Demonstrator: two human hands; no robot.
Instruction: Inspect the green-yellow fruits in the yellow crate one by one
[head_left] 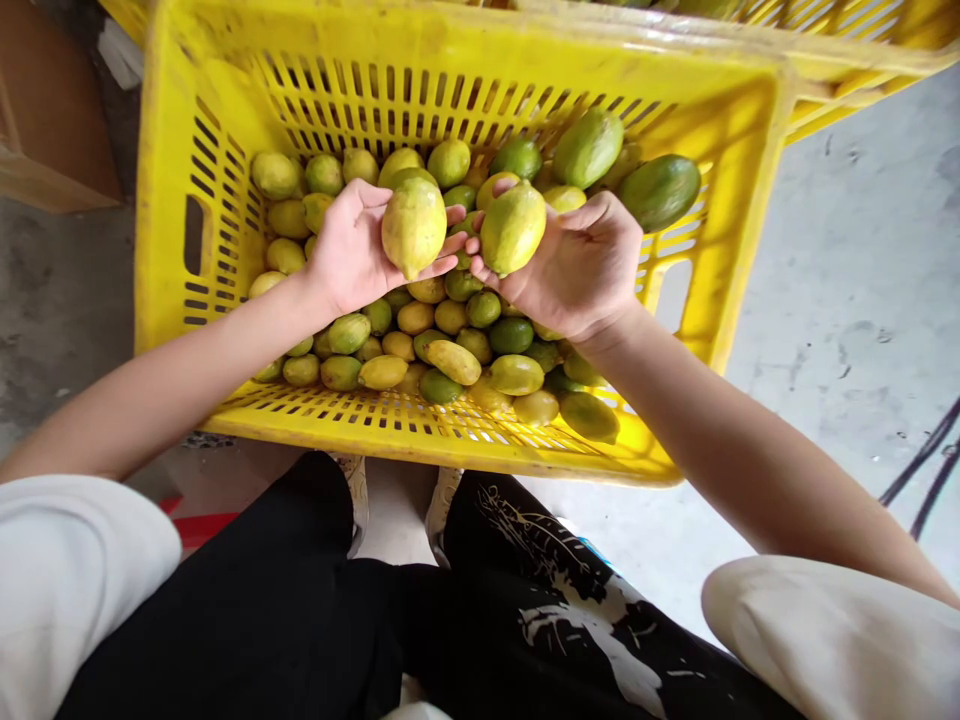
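My left hand point(351, 245), palm up, cradles a yellow-green lemon point(414, 225) between thumb and fingers. A second, similar lemon point(514, 230) rests on the upturned fingers of my right hand point(585, 262). Only a small gap separates the two lemons, and the fingertips of both hands nearly meet beneath them. Both hands are above a yellow plastic crate point(166, 170) with slotted walls. Loose lemons point(517, 374) in yellow and green lie piled in it, partly covered by my hands. Two larger green ones point(588, 148) sit near the crate's far right.
Another yellow crate point(817, 95) with fruit adjoins the far side. A cardboard box point(52, 120) stands on the floor at the upper left. Dark cables point(930, 465) lie at the right. My legs point(247, 590) are close to the near rim.
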